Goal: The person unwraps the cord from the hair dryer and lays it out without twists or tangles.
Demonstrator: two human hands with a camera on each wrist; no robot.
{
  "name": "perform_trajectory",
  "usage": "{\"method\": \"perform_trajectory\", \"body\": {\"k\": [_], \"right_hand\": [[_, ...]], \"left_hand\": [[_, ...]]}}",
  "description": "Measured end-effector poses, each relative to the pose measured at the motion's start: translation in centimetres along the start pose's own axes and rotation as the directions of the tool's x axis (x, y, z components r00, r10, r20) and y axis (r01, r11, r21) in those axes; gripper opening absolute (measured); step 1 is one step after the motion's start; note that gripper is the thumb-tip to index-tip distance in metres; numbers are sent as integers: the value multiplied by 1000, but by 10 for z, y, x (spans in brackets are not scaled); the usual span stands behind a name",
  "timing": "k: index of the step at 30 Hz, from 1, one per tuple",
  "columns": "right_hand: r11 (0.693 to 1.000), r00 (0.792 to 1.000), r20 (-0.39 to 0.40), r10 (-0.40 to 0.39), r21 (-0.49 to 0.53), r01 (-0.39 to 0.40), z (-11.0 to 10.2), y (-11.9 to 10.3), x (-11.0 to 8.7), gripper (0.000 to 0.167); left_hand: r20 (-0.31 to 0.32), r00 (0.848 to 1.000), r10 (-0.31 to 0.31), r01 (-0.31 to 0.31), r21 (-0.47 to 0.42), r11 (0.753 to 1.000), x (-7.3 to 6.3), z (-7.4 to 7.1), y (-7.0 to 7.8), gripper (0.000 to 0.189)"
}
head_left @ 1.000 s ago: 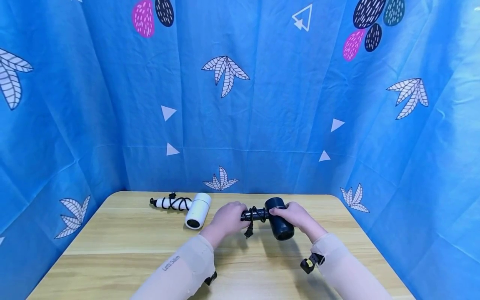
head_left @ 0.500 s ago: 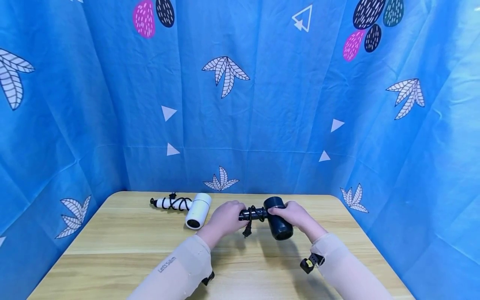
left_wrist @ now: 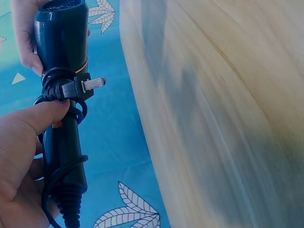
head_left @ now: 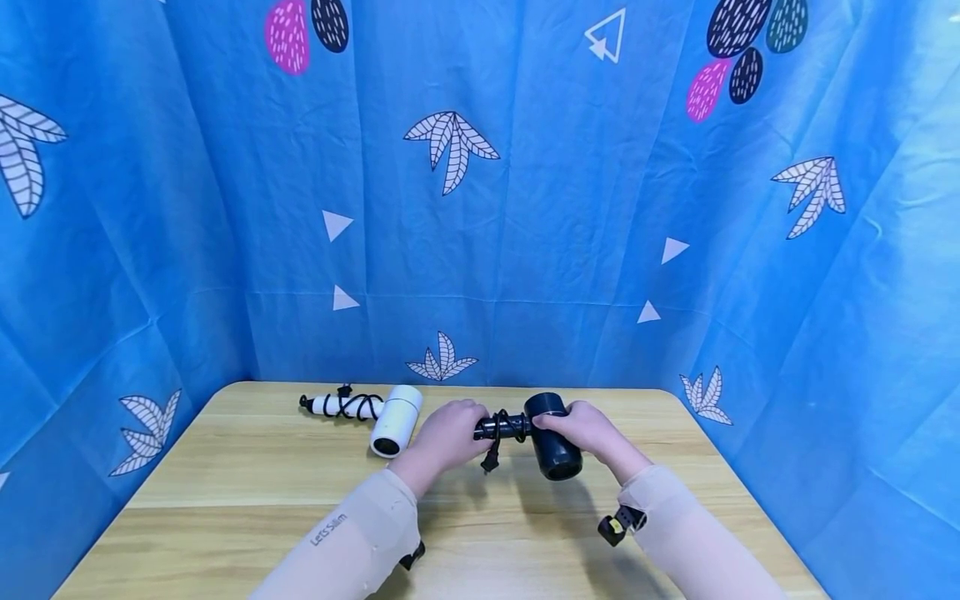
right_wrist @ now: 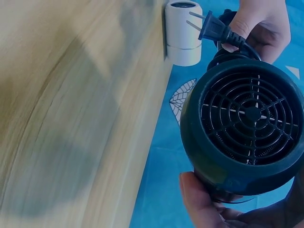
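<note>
A black hair dryer (head_left: 557,450) is held above the table between both hands, its cord wound round the handle and the two-pin plug (left_wrist: 88,86) hanging loose. My left hand (head_left: 452,435) grips the handle, thumb beside the cord. Around the barrel curls my right hand (head_left: 588,428), thumb on the near side. In the right wrist view the round grille (right_wrist: 253,114) at the barrel's end faces the camera. A white hair dryer (head_left: 397,421) lies on the table left of my left hand, a black cord wrapped about its handle.
The wooden table (head_left: 247,483) has its far edge against a blue patterned curtain (head_left: 465,242), which also hangs at both sides. Shadows of the arms and the black dryer fall on the tabletop.
Both hands have shifted slightly left with the black hair dryer between them. The white hair dryer has stayed where it was.
</note>
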State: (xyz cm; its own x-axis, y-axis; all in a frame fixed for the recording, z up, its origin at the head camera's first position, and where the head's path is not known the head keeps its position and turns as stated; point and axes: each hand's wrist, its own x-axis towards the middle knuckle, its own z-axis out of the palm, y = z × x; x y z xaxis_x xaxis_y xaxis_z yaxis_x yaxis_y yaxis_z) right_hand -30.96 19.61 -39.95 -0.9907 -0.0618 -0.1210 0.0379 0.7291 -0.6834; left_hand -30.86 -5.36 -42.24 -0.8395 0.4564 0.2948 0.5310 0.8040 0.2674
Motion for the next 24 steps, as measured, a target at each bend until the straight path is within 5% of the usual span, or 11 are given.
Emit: {"method": "perform_trajectory", "body": {"k": [24], "right_hand": [[1000,1000,-29,-7,3,7,1,-8,-1,61]], "left_hand": [[-6,1000,-17,17,-36,999,-7,-5,-4,38]]}}
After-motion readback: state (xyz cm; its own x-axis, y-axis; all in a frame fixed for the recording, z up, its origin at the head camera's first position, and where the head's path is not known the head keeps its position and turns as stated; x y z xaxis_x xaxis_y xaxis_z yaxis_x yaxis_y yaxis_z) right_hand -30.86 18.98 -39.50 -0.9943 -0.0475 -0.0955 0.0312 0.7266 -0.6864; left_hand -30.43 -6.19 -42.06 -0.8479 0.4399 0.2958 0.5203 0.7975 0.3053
